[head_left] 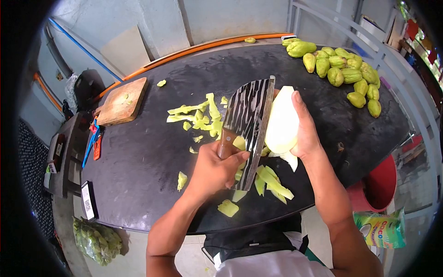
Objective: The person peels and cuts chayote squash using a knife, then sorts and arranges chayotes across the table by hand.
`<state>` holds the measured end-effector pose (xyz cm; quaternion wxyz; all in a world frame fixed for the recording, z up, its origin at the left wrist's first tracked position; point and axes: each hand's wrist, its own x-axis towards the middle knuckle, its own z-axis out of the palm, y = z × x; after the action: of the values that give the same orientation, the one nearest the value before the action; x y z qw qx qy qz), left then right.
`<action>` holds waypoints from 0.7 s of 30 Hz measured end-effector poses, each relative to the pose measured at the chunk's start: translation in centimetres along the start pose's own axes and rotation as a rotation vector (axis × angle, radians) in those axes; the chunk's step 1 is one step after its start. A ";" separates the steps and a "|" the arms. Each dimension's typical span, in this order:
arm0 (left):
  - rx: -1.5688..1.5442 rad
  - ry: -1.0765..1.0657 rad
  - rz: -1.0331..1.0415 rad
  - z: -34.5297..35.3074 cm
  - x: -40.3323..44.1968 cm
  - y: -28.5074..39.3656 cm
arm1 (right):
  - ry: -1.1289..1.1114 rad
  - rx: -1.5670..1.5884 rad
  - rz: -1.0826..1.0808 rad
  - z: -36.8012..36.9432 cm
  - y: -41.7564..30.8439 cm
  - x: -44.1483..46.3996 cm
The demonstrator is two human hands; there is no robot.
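My left hand [215, 170] is closed around the brown wooden handle of a broad cleaver [249, 113], its thumb resting on the dark-and-silver striped blade. The blade stands tilted, its edge close beside a pale peeled chayote [282, 122]. Wrapped round that chayote from the right, my right hand [305, 127] grips it above the table, with some fingers hidden behind it. Below the two hands lie green peel strips [272, 182] and a white slice [290, 160]. More peelings [203, 115] are scattered left of the blade.
Several unpeeled chayotes [339, 62] are heaped at the back right of the dark table [138, 184]. A wooden chopping board [123, 101] and a blue-handled tool [91, 143] lie at the left edge. A red bucket [390, 180] stands below the right edge.
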<state>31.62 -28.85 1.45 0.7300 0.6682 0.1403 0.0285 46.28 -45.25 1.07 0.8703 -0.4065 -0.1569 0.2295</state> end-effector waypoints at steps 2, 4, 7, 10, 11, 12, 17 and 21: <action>0.014 0.008 0.001 0.0 0.0 0.0 | 0.015 0.025 0.000 0.3 -0.2 0.0; 0.034 0.014 0.002 0.2 0.0 0.0 | 0.006 0.030 0.006 0.1 -0.1 0.0; 0.016 -0.006 0.004 0.5 0.1 -0.3 | 0.006 -0.051 -0.004 -0.8 0.7 -0.1; -0.008 -0.032 -0.019 0.3 0.1 -0.3 | -0.009 -0.062 0.049 -1.0 0.5 -0.2; -0.018 -0.041 -0.035 0.2 0.0 -0.1 | -0.017 -0.089 0.051 -1.0 0.4 -0.2; -0.028 -0.049 -0.050 0.2 0.0 0.0 | -0.024 -0.116 0.054 -0.9 0.3 -0.1; 0.040 -0.046 -0.047 0.0 0.2 -0.2 | -0.026 -0.097 0.020 -0.8 -0.2 0.0; -0.028 -0.040 -0.073 0.2 0.4 -0.4 | 0.019 -0.038 0.003 -0.6 0.3 0.1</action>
<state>32.02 -28.99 0.97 0.7425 0.6529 0.1495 -0.0097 46.51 -45.39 0.45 0.8637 -0.4252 -0.1521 0.2239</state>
